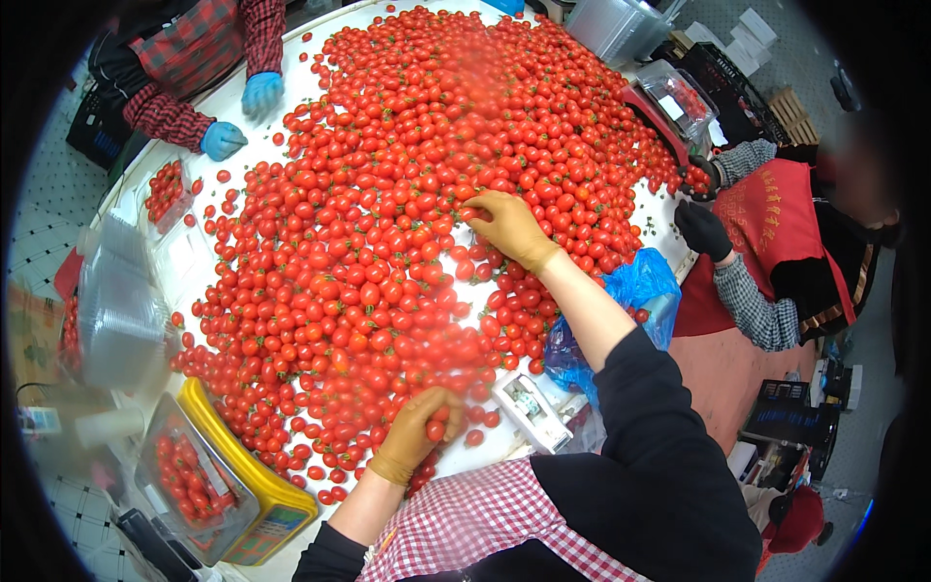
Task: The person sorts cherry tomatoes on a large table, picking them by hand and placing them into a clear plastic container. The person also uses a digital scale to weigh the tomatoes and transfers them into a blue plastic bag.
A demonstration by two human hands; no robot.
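A broad heap of cherry tomatoes (378, 291) covers the white table (476, 295). My left hand (422, 425), in a tan rubber glove, curls around a few tomatoes at the heap's near edge. Farther out, my right hand (513, 229), gloved alike, reaches over the middle of the heap with its thumb and fingertips at a tomato (469, 213). Left of my left hand, a yellow scale (269, 487) carries a clear plastic box of tomatoes (190, 480). Blurred smears over the view hide some detail.
A white label dispenser (532, 412) and a blue plastic bag (644, 280) lie by my right forearm. Stacked clear containers (124, 313) stand at left. A co-worker's blue-gloved hands (222, 140) are at upper left; another's black-gloved hands (703, 229), one holding tomatoes, are at right beside a red scale (647, 116).
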